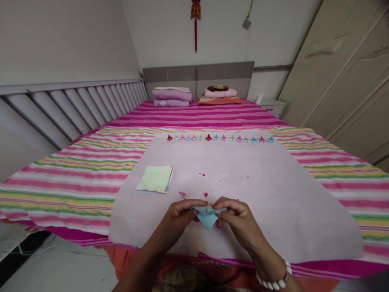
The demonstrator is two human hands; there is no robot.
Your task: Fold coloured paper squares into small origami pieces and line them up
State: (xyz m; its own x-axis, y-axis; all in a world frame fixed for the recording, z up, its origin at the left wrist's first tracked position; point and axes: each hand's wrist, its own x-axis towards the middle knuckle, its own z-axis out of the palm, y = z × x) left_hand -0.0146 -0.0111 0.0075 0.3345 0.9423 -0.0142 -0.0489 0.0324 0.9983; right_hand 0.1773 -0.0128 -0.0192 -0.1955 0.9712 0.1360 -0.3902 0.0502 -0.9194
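Blue paper (208, 221), near edge of sheet (273, 194)

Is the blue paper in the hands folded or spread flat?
Folded: the blue paper has a pointed tip and raised flaps, pinched by left hand and right hand.

Left hand (178, 215), right hand (240, 221), fingers (194, 203) together

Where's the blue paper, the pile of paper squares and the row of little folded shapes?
blue paper (208, 220): head view, on its lower pointed tip.
pile of paper squares (154, 178): head view, middle of the top sheet.
row of little folded shapes (208, 138): head view, on the red one mid-row.
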